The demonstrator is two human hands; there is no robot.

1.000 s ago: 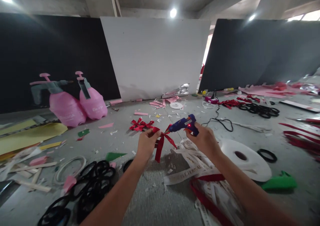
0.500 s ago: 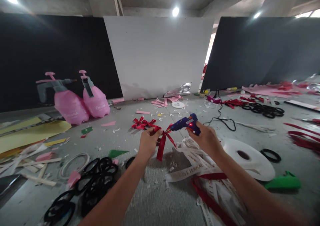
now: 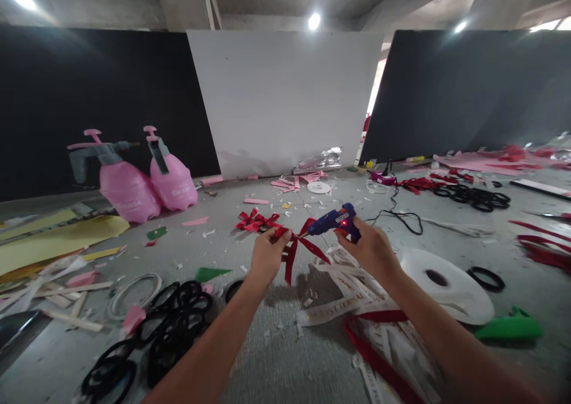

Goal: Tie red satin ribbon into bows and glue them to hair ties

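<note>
Between its thumb and fingers, my left hand [image 3: 267, 254] pinches a red ribbon bow [image 3: 292, 250] over the grey table. Two ribbon tails hang from the bow, one down and one out to the right. My right hand [image 3: 371, 246] grips a blue glue gun [image 3: 332, 221] with a small red light lit on its side. The gun's nozzle points left and meets the middle of the bow; whether it touches is too small to tell. Just behind my left hand lie finished-looking red bows [image 3: 254, 219]. White printed ribbon [image 3: 339, 309] lies beneath my right hand.
Black rings [image 3: 178, 315] are piled at front left. Two pink spray bottles [image 3: 129, 190] stand at back left. On the right are a white ribbon roll [image 3: 450, 288], a green object [image 3: 511, 326] and a black cord [image 3: 397, 213]. Upright panels [image 3: 285, 100] line the back.
The bow has turned slightly in my left hand, and its right tail now reaches farther right. The glue gun stays at its centre. The whole view has shifted a little.
</note>
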